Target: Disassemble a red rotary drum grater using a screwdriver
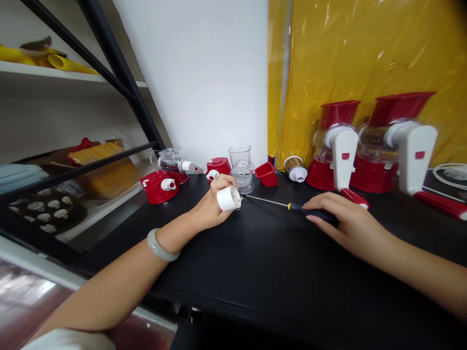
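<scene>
My left hand (215,204) is closed around a short white plastic cylinder (226,199), its hollow end turned toward the right. In my right hand (335,214) is a screwdriver (315,212) with a dark handle and a yellow collar. Its thin shaft points left, and the tip ends close to the cylinder; whether it touches anything is unclear. Just behind my left hand stands a clear plastic hopper housing (241,167). Beside it lie a red pusher cup (266,174) and a metal grater drum (295,168) with a white hub.
Two assembled red-and-white rotary graters (337,146) stand at the right, handles jutting forward. Red suction bases (159,188) and a partly assembled grater (175,160) sit at the back left. A black metal frame (120,73) and shelves border the black table (255,272). A white cable (450,172) lies far right.
</scene>
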Demonstrator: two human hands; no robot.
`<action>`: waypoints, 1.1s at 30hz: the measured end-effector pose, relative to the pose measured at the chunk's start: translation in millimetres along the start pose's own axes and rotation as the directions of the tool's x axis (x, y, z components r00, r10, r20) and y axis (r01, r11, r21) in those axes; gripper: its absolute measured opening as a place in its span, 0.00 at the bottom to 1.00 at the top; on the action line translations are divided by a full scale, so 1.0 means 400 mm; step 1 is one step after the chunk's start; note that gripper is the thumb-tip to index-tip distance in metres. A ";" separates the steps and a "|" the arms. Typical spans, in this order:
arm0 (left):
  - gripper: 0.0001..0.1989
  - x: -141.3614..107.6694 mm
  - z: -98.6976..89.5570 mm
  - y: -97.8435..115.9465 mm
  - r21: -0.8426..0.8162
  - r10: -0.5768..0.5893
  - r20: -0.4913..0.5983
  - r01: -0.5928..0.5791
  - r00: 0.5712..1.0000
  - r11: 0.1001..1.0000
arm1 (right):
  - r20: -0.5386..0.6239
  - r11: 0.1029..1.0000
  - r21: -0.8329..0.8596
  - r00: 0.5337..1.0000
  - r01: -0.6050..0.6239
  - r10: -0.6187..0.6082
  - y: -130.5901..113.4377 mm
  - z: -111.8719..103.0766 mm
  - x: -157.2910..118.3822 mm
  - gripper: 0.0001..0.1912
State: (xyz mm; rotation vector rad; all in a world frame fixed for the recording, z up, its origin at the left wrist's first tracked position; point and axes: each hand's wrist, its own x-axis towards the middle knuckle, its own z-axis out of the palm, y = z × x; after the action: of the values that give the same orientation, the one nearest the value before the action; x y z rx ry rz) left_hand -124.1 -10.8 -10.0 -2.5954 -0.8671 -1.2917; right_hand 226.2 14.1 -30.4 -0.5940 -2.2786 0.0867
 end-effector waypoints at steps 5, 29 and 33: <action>0.15 0.002 0.003 -0.007 -0.093 0.022 -0.008 -0.023 1.000 0.995 | 0.137 0.997 0.006 0.988 -0.077 0.075 0.009 0.034 -0.022 0.07; 0.13 0.013 -0.010 0.048 -0.057 -0.085 0.132 0.093 0.988 0.994 | 0.144 0.955 0.152 0.950 0.255 -0.277 -0.181 0.043 0.264 0.03; 0.14 0.012 -0.008 0.047 -0.072 -0.086 0.145 0.097 0.986 0.993 | 0.109 0.950 0.180 0.955 0.255 -0.277 -0.178 0.050 0.252 0.03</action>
State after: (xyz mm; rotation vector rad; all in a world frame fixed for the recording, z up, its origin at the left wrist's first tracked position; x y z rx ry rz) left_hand -113.8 -25.5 -1.7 -2.7672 -0.9892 -1.1983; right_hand 124.0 -2.2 39.9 -0.1953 -2.4309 0.1846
